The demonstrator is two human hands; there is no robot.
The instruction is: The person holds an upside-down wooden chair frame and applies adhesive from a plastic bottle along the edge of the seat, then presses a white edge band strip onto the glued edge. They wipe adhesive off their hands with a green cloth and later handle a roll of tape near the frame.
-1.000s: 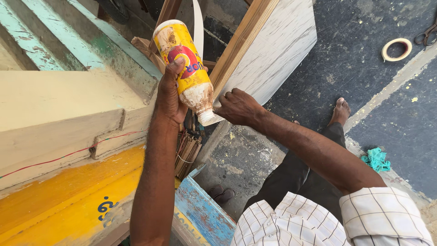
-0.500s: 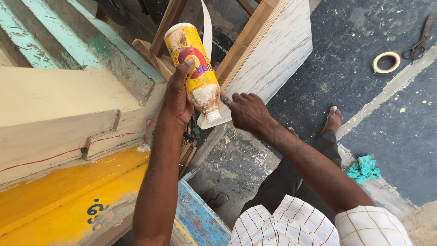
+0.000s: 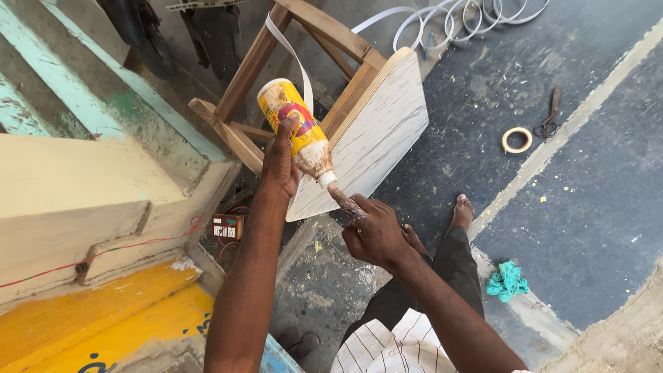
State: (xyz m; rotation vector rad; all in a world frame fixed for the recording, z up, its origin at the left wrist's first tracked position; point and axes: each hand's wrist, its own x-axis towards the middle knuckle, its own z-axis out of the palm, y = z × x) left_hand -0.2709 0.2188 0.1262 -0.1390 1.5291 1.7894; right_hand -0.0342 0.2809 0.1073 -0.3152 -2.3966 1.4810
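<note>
My left hand (image 3: 280,162) grips a yellow glue bottle (image 3: 298,131) tilted nozzle-down. Its tip touches the raised forefinger of my right hand (image 3: 373,231), which is smeared with whitish glue; the other fingers are curled in. Both hands hover in front of a white laminated board (image 3: 376,135) that leans against a wooden stool frame (image 3: 255,65). A thin white edge strip (image 3: 293,55) hangs over the frame behind the bottle.
A tape roll (image 3: 516,140) and scissors (image 3: 550,116) lie on the dark floor at right, with a teal rag (image 3: 506,281) nearer. Coiled white strip (image 3: 449,17) lies at the top. A small socket box (image 3: 226,226) with red wire sits by the painted steps (image 3: 83,200).
The view has pulled back and shifted. My right hand left the bottle's cap end and dropped lower, its forefinger now held up under the nozzle with glue on it.
</note>
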